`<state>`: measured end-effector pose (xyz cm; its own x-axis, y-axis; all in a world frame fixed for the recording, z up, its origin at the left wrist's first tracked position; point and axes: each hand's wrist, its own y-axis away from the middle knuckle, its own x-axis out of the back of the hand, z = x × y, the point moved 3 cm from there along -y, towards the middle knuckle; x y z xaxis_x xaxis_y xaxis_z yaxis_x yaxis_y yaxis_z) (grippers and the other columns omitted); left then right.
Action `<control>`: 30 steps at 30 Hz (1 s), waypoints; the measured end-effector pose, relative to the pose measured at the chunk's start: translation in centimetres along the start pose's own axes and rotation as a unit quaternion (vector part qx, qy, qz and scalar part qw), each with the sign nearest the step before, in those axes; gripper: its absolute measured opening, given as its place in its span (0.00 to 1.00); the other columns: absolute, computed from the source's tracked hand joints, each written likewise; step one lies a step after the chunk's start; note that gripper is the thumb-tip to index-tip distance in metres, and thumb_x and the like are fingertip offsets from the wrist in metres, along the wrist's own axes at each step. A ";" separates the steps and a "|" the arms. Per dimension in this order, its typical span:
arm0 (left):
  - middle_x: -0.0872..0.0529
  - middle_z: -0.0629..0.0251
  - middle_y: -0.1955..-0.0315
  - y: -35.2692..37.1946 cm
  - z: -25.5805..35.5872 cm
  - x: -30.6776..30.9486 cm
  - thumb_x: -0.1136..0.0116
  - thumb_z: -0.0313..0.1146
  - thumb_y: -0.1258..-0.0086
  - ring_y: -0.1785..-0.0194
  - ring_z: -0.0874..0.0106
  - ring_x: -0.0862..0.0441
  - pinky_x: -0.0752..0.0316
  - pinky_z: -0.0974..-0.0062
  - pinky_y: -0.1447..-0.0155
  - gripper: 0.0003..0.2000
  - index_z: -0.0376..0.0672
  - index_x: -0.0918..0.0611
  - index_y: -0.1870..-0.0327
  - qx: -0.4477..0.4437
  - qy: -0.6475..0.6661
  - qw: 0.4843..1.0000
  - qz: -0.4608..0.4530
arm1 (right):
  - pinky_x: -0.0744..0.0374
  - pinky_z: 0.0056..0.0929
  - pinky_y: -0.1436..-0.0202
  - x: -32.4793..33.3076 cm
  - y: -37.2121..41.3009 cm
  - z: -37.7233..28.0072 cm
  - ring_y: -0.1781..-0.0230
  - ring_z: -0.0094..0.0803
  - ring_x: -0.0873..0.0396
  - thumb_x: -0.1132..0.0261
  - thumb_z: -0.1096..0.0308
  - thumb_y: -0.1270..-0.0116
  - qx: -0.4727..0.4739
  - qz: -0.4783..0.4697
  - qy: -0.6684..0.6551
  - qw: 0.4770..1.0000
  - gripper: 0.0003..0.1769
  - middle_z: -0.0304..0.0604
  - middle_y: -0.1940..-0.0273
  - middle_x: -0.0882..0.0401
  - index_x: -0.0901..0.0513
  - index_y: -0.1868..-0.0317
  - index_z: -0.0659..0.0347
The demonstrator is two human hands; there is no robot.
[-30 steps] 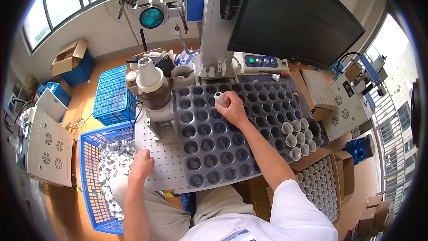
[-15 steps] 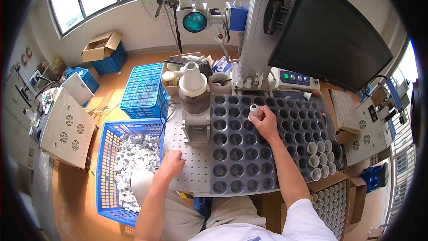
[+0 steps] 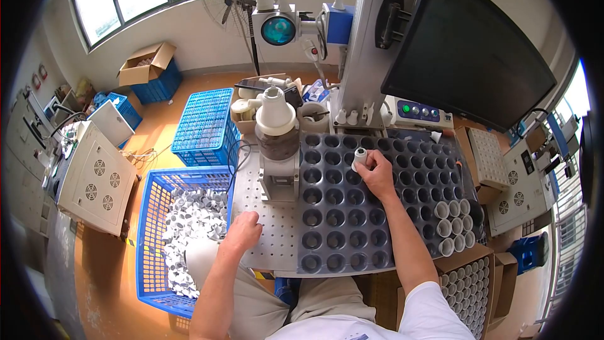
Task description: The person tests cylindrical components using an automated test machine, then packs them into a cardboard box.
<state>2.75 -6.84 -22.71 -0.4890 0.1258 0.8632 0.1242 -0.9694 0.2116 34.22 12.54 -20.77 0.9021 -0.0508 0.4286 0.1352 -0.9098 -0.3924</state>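
Observation:
My right hand point(image 3: 376, 173) grips a white cone-shaped plastic housing point(image 3: 360, 158) by its side, narrow end up. It is held over the upper part of a dark tray with round pockets point(image 3: 324, 228). My left hand point(image 3: 244, 232) is closed above the perforated metal plate point(image 3: 267, 253), fingers curled; whatever is inside them, if anything, is hidden. Beyond it, a similar larger white cone point(image 3: 275, 113) sits upright on a fixture point(image 3: 280, 179). Several white cups point(image 3: 453, 226) fill pockets at the tray's right side.
On my left stands a blue basket point(image 3: 146, 239) of loose white pieces point(image 3: 192, 220). Behind it is a blue crate point(image 3: 204, 123). A lens head point(image 3: 278, 30) hangs from a column point(image 3: 365, 44), beside a dark monitor point(image 3: 469, 50). A carton of white cups point(image 3: 465, 286) sits at lower right.
The whole view has shifted very slightly. Both hands keep nearly the same places, and the white housing stays in my right hand.

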 end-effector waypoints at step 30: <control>0.18 0.42 0.67 -0.7 -1.4 1.5 0.52 0.26 0.45 0.57 0.48 0.20 0.27 0.57 0.49 0.10 0.31 0.20 0.68 0.016 0.124 0.989 0.082 | 0.29 0.24 0.65 0.1 0.0 -0.1 0.74 0.23 0.32 0.29 0.65 0.46 0.004 0.000 0.013 1.000 0.15 0.34 0.77 0.30 0.19 0.62 0.65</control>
<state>0.78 -6.23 -22.23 -0.6569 -0.0920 0.7483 0.2450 -0.9647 0.0965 34.30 12.46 -20.67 0.8914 -0.0621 0.4490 0.1381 -0.9063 -0.3994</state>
